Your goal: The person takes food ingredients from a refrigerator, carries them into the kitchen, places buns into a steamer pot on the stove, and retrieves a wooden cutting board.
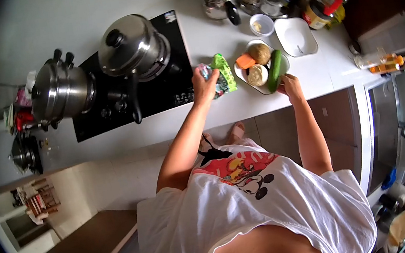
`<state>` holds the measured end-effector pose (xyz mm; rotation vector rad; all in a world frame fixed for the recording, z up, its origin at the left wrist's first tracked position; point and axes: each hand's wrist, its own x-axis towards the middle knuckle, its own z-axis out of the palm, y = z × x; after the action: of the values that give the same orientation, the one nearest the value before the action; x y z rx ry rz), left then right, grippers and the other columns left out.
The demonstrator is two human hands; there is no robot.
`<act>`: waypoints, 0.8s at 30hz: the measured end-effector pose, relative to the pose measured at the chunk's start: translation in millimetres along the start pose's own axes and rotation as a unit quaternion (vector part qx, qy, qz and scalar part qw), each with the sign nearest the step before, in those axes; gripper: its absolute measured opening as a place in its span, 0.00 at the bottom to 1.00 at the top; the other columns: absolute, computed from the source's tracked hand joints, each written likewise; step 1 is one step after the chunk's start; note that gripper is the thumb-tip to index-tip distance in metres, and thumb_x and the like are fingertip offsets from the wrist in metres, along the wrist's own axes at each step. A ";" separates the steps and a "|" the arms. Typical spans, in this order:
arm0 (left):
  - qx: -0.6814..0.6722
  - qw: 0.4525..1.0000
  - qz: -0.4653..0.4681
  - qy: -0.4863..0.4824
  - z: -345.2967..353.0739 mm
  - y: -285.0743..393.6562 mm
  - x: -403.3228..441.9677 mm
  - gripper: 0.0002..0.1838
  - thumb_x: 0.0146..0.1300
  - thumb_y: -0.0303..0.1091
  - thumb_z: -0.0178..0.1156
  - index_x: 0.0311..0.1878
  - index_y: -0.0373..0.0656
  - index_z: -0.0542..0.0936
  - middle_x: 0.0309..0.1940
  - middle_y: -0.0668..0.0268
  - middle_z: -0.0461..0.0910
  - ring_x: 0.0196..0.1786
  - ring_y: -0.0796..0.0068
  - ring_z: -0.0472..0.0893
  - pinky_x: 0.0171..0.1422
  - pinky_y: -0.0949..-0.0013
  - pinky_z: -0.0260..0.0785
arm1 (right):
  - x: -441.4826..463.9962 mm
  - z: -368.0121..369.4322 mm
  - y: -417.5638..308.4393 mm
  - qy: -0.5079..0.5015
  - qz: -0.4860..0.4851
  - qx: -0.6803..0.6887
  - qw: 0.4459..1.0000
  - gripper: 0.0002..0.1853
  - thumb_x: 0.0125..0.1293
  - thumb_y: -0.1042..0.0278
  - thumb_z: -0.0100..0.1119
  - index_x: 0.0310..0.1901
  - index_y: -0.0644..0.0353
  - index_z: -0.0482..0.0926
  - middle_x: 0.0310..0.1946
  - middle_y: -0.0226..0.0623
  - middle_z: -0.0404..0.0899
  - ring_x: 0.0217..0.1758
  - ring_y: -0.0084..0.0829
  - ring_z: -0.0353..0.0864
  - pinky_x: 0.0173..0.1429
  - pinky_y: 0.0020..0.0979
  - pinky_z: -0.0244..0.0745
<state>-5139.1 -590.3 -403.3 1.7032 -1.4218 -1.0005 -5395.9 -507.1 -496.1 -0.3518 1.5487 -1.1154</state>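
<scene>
My left hand (204, 86) is closed on a crumpled green plastic packet (225, 71) beside the cooktop. A white plate (284, 67) lies to its right. It bears a cucumber (274, 72), a piece of carrot (245, 61), a round brown vegetable (260, 53) and a pale cut one (258, 75). At the plate's near right edge, by the cucumber's lower end, my right hand (291, 88) has its fingers closed on the rim; the fingertips are partly hidden.
A lidded pan (132, 48) with a long handle stands on the black cooktop (166, 92), near a steel pot (60, 89). Behind the plate are a small bowl (264, 25), a white square dish (303, 34), a glass kettle (218, 0) and several jars and bottles.
</scene>
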 end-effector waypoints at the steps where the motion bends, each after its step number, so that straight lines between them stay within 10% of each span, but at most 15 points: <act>1: -0.007 1.000 0.021 -0.010 -5.2 0.8 -1.9 0.27 0.49 0.42 0.63 0.44 0.30 0.69 0.43 0.48 0.72 0.46 0.58 0.74 0.50 0.64 0.65 | -1.4 -0.9 -3.0 -0.006 0.009 -0.005 1.000 0.14 0.61 0.64 0.47 0.41 0.66 0.73 0.28 0.35 0.76 0.27 0.26 0.78 0.33 0.25 0.76; 4: 0.062 0.994 0.090 -0.017 -33.0 6.1 -14.3 0.38 0.53 0.44 0.60 0.61 0.34 0.56 0.58 0.46 0.59 0.59 0.55 0.64 0.62 0.62 0.57 | -6.0 -7.7 -2.9 -0.005 0.003 -0.045 0.999 0.14 0.60 0.61 0.49 0.40 0.65 0.74 0.29 0.35 0.75 0.27 0.27 0.77 0.32 0.25 0.75; 10: -0.135 0.978 0.122 -0.101 -138.5 69.2 -28.1 0.28 0.57 0.39 0.58 0.57 0.35 0.63 0.54 0.53 0.67 0.55 0.64 0.70 0.55 0.66 0.65 | 1.0 -16.4 -25.4 0.151 -0.251 -0.214 0.932 0.15 0.58 0.66 0.54 0.45 0.64 0.74 0.27 0.33 0.76 0.22 0.20 0.70 0.26 0.24 0.66; 12: -0.153 0.976 0.147 -0.059 -174.3 79.4 -20.5 0.20 0.60 0.32 0.54 0.55 0.38 0.66 0.50 0.61 0.71 0.48 0.74 0.73 0.49 0.72 0.68 | -11.4 12.3 -63.9 0.116 -0.335 -0.155 0.922 0.14 0.60 0.65 0.53 0.45 0.62 0.74 0.27 0.30 0.75 0.24 0.19 0.70 0.28 0.22 0.65; 24: -0.285 0.885 0.017 0.367 -494.9 -34.9 45.2 0.25 0.60 0.43 0.52 0.56 0.37 0.65 0.54 0.59 0.65 0.56 0.64 0.68 0.52 0.65 0.70 | -175.3 338.2 -184.0 -0.242 -0.426 -0.194 0.850 0.11 0.63 0.69 0.50 0.45 0.64 0.74 0.36 0.33 0.77 0.38 0.22 0.75 0.43 0.23 0.69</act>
<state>-4680.2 -613.4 -210.7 1.3672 -0.5776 -0.5591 -5103.2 -625.7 -214.7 -1.5920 1.1377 -1.2080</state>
